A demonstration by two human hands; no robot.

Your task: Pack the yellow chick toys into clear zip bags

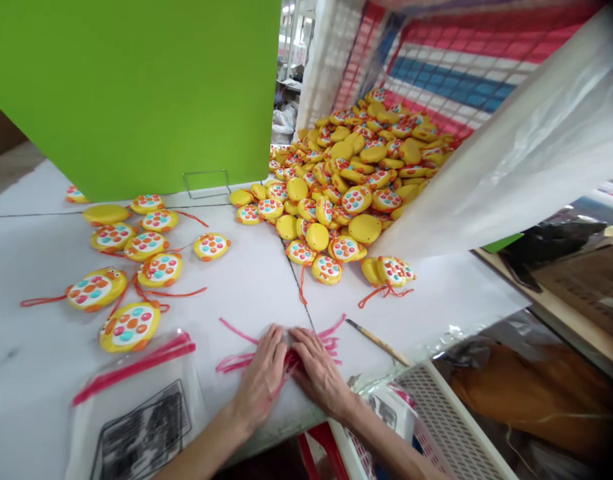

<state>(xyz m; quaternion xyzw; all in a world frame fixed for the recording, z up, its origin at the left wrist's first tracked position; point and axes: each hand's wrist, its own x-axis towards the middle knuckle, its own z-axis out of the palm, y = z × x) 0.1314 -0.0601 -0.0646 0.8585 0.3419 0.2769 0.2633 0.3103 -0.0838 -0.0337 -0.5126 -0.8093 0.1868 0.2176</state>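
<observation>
Both hands are at the front of the white table, close together over a bunch of thin pink plastic strips. My left hand presses on the left part of the bunch, fingers held together and bent downward. Curled over the right part is my right hand, its thumb hidden. Strip ends stick out on both sides of the hands. To the right lies a slim brush with a wooden handle. A clear zip bag with a pink-red seal lies left of my left hand.
Yellow turtle-shaped pieces with coloured dots and orange cords lie at the left. A large heap of them spills from a striped lined crate. A green panel stands behind. Below the table edge is a white basket.
</observation>
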